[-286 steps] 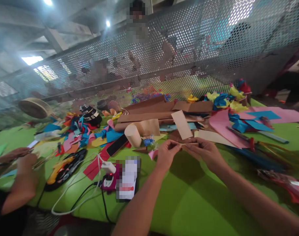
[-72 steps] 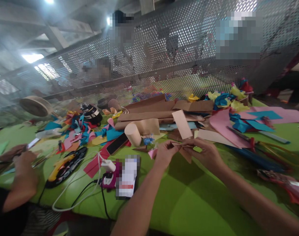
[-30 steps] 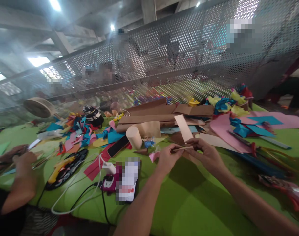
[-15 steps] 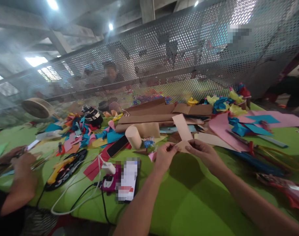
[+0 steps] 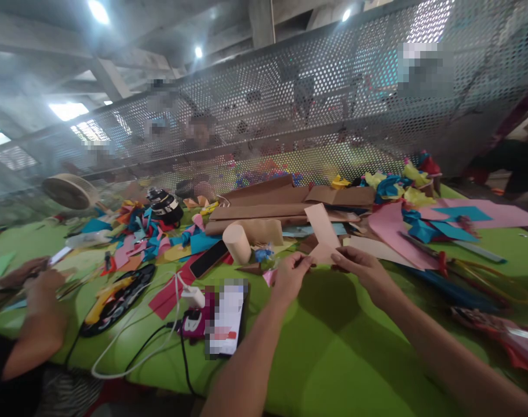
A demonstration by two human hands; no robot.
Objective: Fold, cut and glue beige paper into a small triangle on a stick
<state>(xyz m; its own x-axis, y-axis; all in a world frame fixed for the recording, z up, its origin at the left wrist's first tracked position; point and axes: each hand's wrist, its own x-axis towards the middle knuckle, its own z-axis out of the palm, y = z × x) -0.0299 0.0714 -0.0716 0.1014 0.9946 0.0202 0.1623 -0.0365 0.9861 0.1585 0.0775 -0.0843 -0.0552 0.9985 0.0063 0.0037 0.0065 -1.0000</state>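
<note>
Both my hands pinch one small piece of tan paper just above the green table. My left hand grips its left edge with thumb and fingers closed. My right hand holds the right edge, fingers curled over it. Behind the paper lies a pale pink strip of card, and a rolled beige paper tube stands to the left.
Brown card sheets, pink sheets and heaps of coloured scraps cover the far half. A phone, a charger with cables and a glue gun lie left. Another person's hands work at the left edge. A perforated metal screen rises behind.
The tan piece has turned from edge-on to showing its flat face between my fingers. My hands stay in the same place. The view shifted slightly.
</note>
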